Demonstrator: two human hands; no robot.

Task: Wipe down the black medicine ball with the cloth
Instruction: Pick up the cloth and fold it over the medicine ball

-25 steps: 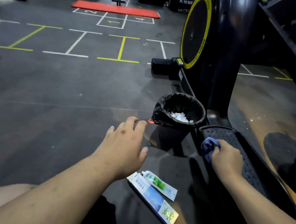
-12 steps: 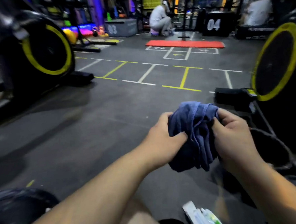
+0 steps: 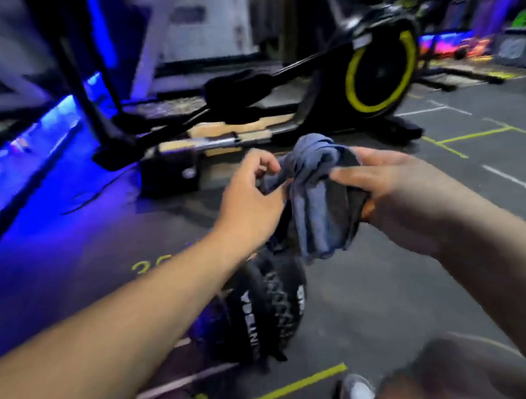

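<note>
A black medicine ball (image 3: 263, 311) with white lettering and lacing rests on the dark gym floor, low in the middle of the view, partly behind my left forearm. Above it I hold a bunched blue-grey cloth (image 3: 318, 201) in the air between both hands. My left hand (image 3: 252, 200) pinches its left edge with curled fingers. My right hand (image 3: 382, 184) grips the right side, thumb on top. The cloth hangs clear of the ball, its lower hem just above it.
A black rowing machine with a yellow-ringed wheel (image 3: 377, 73) and wooden rail (image 3: 217, 140) stands across the floor behind my hands. A black rack upright (image 3: 93, 102) rises at left beside blue lighting. Yellow and white lines mark the floor. My shoe (image 3: 356, 392) shows at the bottom.
My view swung left, from the bin and wipe packets to the rower and the ball. My left hand joined the right on the cloth, and both now hold it over the ball.
</note>
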